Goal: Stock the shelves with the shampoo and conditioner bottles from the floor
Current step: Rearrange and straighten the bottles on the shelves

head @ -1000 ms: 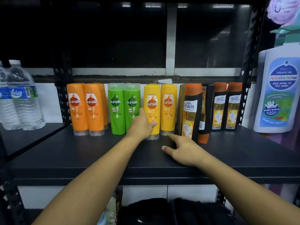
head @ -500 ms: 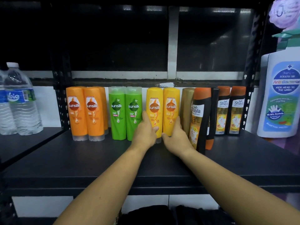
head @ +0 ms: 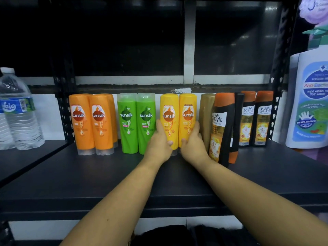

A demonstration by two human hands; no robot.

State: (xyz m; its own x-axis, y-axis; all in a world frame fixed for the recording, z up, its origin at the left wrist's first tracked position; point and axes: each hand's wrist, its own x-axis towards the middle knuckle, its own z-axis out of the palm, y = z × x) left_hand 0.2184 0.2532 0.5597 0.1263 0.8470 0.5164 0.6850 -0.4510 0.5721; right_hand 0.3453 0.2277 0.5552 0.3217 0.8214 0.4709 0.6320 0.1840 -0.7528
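"sunsilk" on yellow bottle

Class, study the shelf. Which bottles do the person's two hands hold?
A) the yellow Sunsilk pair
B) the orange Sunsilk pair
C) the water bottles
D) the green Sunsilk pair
A: the left hand grips the left yellow bottle and the right hand grips the right yellow bottle, thumbs across their fronts.
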